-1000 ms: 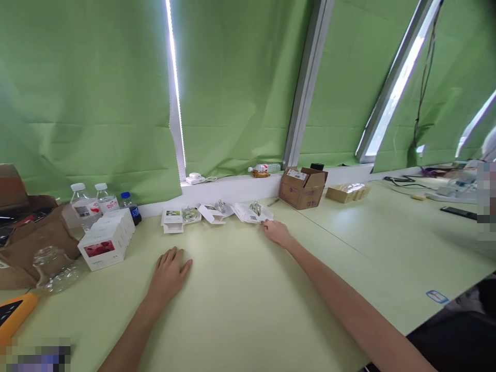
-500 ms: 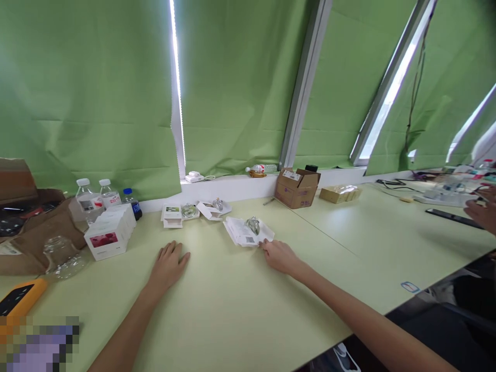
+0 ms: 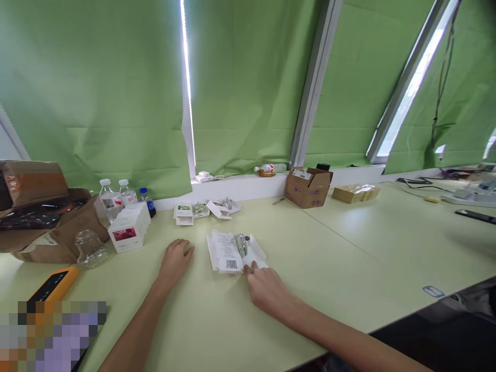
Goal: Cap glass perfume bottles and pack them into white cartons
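My right hand (image 3: pixel 269 289) has its fingertips on the near edge of an unfolded white carton (image 3: pixel 226 253), its fingers mostly curled. Printed text and a barcode show on the carton's left panel. A small clear glass bottle (image 3: pixel 241 245) lies on the carton, with a dark round piece (image 3: pixel 247 238) beside it. To the left, my left hand (image 3: pixel 176 261) rests palm down on the table (image 3: pixel 201 320), fingers stretched out, touching only the tabletop.
Two more opened white cartons with glass items, one a glass bottle (image 3: pixel 199 209), lie near the wall. At left are stacked white boxes (image 3: pixel 129 227), plastic bottles (image 3: pixel 112 200), a clear jar (image 3: pixel 90 250) and an orange device (image 3: pixel 54 285). A cardboard box (image 3: pixel 308 188) stands at the back.
My right hand has drawn the white carton with its glass bottle nearer and to the left. My left hand stays flat on the table. The view has turned slightly left.
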A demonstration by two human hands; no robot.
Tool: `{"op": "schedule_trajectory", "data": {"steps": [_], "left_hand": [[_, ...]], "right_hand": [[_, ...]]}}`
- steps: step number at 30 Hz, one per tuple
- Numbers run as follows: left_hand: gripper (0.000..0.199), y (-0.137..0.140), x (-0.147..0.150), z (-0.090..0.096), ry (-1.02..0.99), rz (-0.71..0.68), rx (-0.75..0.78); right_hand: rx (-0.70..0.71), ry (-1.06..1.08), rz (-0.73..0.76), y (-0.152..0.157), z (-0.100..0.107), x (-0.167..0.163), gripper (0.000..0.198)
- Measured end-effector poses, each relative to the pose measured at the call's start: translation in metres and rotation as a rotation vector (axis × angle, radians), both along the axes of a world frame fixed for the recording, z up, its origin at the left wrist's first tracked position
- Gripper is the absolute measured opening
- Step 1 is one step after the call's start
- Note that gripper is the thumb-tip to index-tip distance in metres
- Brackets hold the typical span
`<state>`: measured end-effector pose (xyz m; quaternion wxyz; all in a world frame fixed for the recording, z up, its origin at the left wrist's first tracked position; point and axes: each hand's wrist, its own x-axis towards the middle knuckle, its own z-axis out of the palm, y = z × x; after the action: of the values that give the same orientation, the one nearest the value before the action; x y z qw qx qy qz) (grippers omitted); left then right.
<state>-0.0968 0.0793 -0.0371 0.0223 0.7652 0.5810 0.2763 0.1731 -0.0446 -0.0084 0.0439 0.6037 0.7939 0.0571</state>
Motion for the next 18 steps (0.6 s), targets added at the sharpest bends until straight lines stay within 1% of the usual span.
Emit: {"op": "schedule_trajectory", "data": {"steps": [2,5,10,14,16,18], "left_hand": [[0.039,0.0,-0.003,0.004,-0.026,0.039,0.013],[0.04,-0.001,-0.006,0.011,-0.064,0.082,0.025],[0.039,-0.007,-0.003,0.019,-0.113,0.084,0.003],[0.039,-0.013,0.001,0.026,-0.15,0.087,-0.03],[0.039,-0.015,0.002,0.029,-0.171,0.096,-0.061],[0.039,-0.016,0.002,0.032,-0.194,0.099,-0.106]], "right_hand": [[-0.004,-0.008,0.021,-0.007,-0.002,-0.014,0.049],[-0.015,0.008,0.061,-0.014,-0.004,-0.03,0.047],[-0.015,0.013,0.103,-0.02,-0.002,-0.043,0.044],[-0.002,0.056,0.173,-0.019,0.011,-0.039,0.037],[-0.041,0.103,0.197,-0.014,0.023,-0.032,0.029],[-0.087,0.204,0.262,-0.004,0.038,-0.021,0.024]]}}
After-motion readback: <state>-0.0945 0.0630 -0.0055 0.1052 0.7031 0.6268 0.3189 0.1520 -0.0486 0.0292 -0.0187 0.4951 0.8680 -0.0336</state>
